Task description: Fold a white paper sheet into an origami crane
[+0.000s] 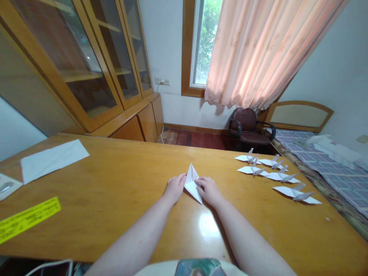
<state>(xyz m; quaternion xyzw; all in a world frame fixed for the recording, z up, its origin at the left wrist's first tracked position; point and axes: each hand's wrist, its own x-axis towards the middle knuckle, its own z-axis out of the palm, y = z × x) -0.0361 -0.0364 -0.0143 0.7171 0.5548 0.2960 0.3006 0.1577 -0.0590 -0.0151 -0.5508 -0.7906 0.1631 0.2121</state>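
Note:
A folded piece of white paper (192, 186), a diamond with pointed ends, lies on the wooden table (129, 184) in front of me. My left hand (174, 188) grips its left edge, thumb and fingers close together. On the other side, my right hand (211, 190) has bent fingers pinching the right edge, with the fingertips over the paper. Part of the paper is covered by these fingers. Several folded paper cranes (253, 170) stand in a group at the right of the table, the nearest crane (297, 194) a little apart from the others.
White paper sheets (54, 161) lie at the far left, near a pale object (8, 186) cut off by the frame. A yellow strip with writing (31, 218) is at the left front. Beyond the table are a glass-door cabinet (123, 92), an armchair (248, 126) and a bed (330, 161).

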